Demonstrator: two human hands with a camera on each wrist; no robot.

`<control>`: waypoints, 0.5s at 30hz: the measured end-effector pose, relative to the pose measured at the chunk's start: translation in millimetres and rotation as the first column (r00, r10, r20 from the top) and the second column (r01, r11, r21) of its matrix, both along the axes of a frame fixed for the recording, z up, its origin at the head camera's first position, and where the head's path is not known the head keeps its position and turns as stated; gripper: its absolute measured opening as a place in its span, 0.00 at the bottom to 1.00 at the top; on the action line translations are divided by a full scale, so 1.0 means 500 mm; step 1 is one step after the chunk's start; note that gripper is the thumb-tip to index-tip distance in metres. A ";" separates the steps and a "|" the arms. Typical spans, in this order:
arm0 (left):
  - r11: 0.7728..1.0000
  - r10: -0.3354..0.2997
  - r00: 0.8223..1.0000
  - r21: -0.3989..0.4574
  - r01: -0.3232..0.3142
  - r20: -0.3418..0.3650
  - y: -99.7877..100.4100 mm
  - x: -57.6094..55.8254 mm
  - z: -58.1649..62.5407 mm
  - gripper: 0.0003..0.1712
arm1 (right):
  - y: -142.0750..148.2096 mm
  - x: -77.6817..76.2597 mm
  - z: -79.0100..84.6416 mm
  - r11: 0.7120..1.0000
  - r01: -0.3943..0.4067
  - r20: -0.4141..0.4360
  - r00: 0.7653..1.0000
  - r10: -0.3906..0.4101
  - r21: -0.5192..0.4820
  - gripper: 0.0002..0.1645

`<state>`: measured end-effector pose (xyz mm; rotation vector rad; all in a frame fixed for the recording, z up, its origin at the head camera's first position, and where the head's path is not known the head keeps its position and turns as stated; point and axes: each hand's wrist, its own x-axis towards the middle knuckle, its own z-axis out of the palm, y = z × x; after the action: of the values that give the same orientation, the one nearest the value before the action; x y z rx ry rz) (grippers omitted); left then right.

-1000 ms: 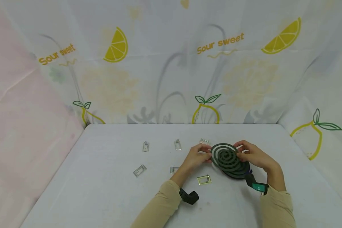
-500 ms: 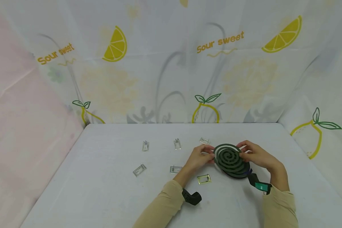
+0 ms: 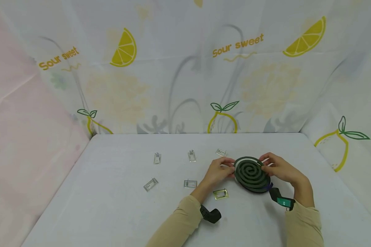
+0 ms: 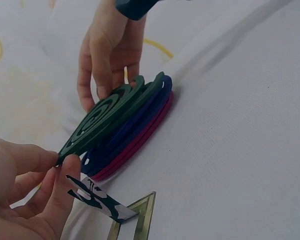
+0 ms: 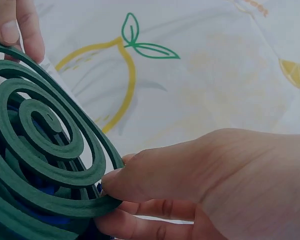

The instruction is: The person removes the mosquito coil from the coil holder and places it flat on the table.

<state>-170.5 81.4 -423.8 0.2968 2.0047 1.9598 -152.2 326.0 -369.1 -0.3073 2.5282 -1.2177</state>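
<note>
A dark green mosquito coil is tilted over a stack of coils on the table. Blue and magenta coils show beneath it in the left wrist view. My left hand pinches the green coil's left edge between thumb and fingers. On the opposite side, the outer end of the coil is pinched by my right hand, thumb on top and fingers below, as the right wrist view shows. Close to my left hand lies a gold-coloured metal coil stand with a raised prong.
Several silver metal stands lie spread over the white table, including one beside my left wrist and another behind that hand. A printed cloth wall closes off the back and both sides.
Both hands have shifted slightly right and towards the body with the green coil. It has come lower and now overlaps the stack more closely, with its rings lined up over it.
</note>
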 end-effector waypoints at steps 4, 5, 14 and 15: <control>0.999 0.002 0.999 -0.040 -0.003 -0.033 0.004 0.002 0.004 0.15 | 0.002 0.001 -0.001 1.000 0.009 -0.005 1.000 -0.009 0.012 0.19; 0.999 0.002 0.999 -0.052 -0.004 -0.039 0.004 0.002 0.004 0.15 | 0.002 0.001 -0.001 1.000 0.011 -0.007 1.000 -0.010 0.016 0.19; 0.996 -0.011 0.997 -0.093 0.005 -0.073 0.010 0.005 0.001 0.15 | 0.005 0.002 -0.003 0.999 0.016 -0.004 1.000 -0.016 0.028 0.17; 0.995 -0.014 0.997 -0.098 0.007 -0.079 0.010 0.005 0.001 0.15 | 0.005 0.002 -0.004 0.999 0.017 -0.001 1.000 -0.017 0.029 0.17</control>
<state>-167.8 86.3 -423.3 0.3664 2.1360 1.8643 -151.2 328.5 -370.9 -0.2804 2.5520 -1.1859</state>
